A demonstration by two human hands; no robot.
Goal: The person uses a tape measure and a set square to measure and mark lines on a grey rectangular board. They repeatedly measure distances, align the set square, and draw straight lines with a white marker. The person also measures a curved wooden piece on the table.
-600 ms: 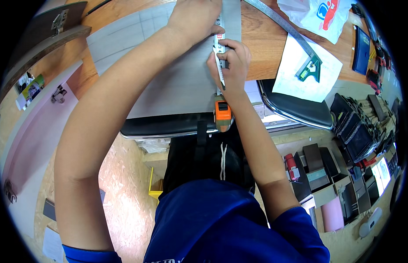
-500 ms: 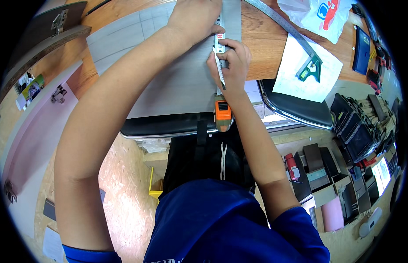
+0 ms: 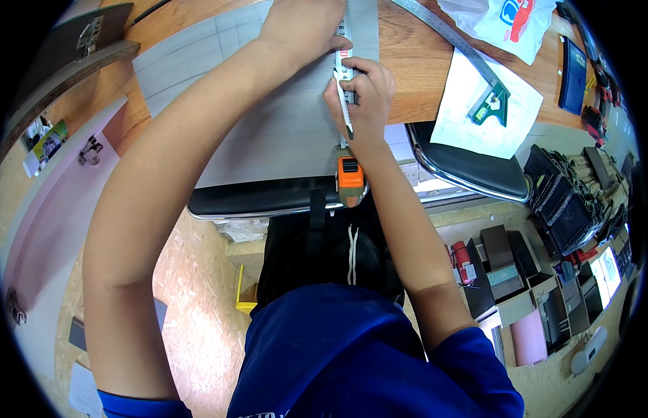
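Tape (image 3: 349, 174) on a sheet (image 3: 268, 139);
right hand (image 3: 366, 94) grips a pen (image 3: 344, 103); left hand (image 3: 304, 31) touches tape, grip I can't tell.

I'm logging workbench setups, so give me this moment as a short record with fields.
Left hand: thumb at the tape blade
Right hand: holding a white pen
Tape measure: extended over the gray panel, orange case by the panel's near edge
Green-headed square: partly on white paper
Plastic bag: on the wooden table
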